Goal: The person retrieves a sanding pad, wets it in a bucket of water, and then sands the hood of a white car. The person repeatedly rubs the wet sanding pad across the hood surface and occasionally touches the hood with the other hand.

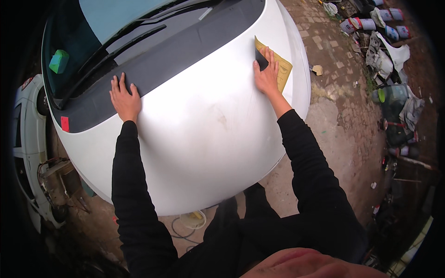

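A vehicle's white front hood (194, 157) spreads out before me, with a faint brownish smudge near its middle. My left hand (125, 101) lies flat with fingers apart, on the dark grey panel (185, 58) below the windscreen and the hood's white edge. Over on the right side of the hood, my right hand (267, 78) holds a sheet of sandpaper (284, 69) against the surface. The sheet's yellow-brown backing faces up, and a dark grit side shows by the thumb. Its part under the fingers is hidden.
Black wiper arms (134, 42) cross the windscreen's base. A red tag (65, 124) sits at the panel's left end. By my feet stands a pale bucket (193, 220) near a hose. Paint cans (358, 24) and scrap line the right; another white car (28, 148) is at left.
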`<move>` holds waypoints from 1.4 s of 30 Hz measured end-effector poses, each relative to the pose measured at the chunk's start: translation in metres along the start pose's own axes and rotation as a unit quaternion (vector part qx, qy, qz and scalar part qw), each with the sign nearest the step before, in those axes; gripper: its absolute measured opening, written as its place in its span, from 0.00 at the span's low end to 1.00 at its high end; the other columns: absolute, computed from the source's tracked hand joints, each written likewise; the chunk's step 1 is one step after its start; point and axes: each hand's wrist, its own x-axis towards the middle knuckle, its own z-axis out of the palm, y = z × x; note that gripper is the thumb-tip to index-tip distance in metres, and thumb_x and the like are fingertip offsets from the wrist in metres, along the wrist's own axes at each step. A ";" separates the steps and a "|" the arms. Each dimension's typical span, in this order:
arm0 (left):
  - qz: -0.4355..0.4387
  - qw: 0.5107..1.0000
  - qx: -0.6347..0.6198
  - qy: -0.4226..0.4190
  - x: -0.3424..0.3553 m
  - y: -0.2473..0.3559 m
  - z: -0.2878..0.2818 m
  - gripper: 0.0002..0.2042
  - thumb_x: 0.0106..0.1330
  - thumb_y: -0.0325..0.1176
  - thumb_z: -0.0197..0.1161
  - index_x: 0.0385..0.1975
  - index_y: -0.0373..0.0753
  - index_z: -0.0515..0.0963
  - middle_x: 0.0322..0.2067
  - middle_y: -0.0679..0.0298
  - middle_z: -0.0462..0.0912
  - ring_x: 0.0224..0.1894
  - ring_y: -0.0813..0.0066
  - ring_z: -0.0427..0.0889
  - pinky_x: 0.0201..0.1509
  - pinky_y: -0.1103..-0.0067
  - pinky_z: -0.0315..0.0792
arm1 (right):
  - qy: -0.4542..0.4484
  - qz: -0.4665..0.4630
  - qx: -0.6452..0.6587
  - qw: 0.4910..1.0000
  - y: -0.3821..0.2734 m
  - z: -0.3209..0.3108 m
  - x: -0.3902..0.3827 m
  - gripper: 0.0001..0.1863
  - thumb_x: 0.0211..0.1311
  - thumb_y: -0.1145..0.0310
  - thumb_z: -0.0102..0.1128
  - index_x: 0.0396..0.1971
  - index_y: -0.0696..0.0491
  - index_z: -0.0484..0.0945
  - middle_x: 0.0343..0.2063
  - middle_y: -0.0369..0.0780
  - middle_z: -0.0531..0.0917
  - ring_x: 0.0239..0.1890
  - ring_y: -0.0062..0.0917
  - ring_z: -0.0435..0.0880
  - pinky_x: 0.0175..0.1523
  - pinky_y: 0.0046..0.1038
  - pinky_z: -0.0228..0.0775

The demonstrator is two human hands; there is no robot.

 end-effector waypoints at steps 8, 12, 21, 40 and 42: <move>-0.015 1.000 -0.003 -0.004 -0.003 0.004 -0.002 0.28 0.79 0.44 0.56 0.78 0.50 0.69 0.82 0.57 0.63 0.85 0.58 0.57 0.88 0.60 0.48 | 0.000 -0.037 0.001 0.999 -0.019 0.000 -0.037 0.35 0.87 0.56 0.39 0.87 0.46 0.49 0.88 0.37 0.46 0.89 0.33 0.38 0.89 0.47 0.25; -0.023 1.000 -0.006 -0.007 -0.002 0.008 -0.005 0.28 0.78 0.43 0.56 0.78 0.50 0.69 0.81 0.57 0.63 0.85 0.58 0.57 0.88 0.60 0.47 | -0.100 -0.116 -0.021 0.988 -0.047 0.009 -0.192 0.37 0.83 0.60 0.45 0.86 0.52 0.49 0.87 0.45 0.47 0.88 0.43 0.41 0.87 0.55 0.26; -0.034 0.999 -0.005 -0.020 -0.001 0.012 -0.008 0.29 0.77 0.42 0.58 0.78 0.49 0.69 0.81 0.56 0.63 0.85 0.58 0.57 0.88 0.59 0.47 | -0.033 0.040 0.009 0.999 -0.047 0.028 -0.245 0.36 0.84 0.59 0.38 0.86 0.54 0.51 0.87 0.44 0.48 0.89 0.40 0.37 0.87 0.53 0.23; -0.023 1.000 -0.016 0.000 -0.002 0.009 -0.007 0.29 0.77 0.42 0.57 0.78 0.49 0.70 0.81 0.57 0.63 0.85 0.58 0.57 0.88 0.59 0.48 | -0.078 -0.091 0.031 0.992 -0.064 0.015 -0.267 0.36 0.85 0.57 0.40 0.86 0.54 0.51 0.87 0.44 0.47 0.89 0.41 0.39 0.87 0.52 0.24; -0.026 1.000 -0.012 -0.006 -0.002 0.010 -0.007 0.29 0.77 0.42 0.57 0.78 0.50 0.70 0.81 0.57 0.63 0.85 0.58 0.57 0.88 0.59 0.48 | -0.105 -0.054 0.019 0.993 -0.072 0.021 -0.297 0.36 0.85 0.57 0.39 0.86 0.54 0.50 0.87 0.44 0.47 0.89 0.41 0.38 0.87 0.52 0.23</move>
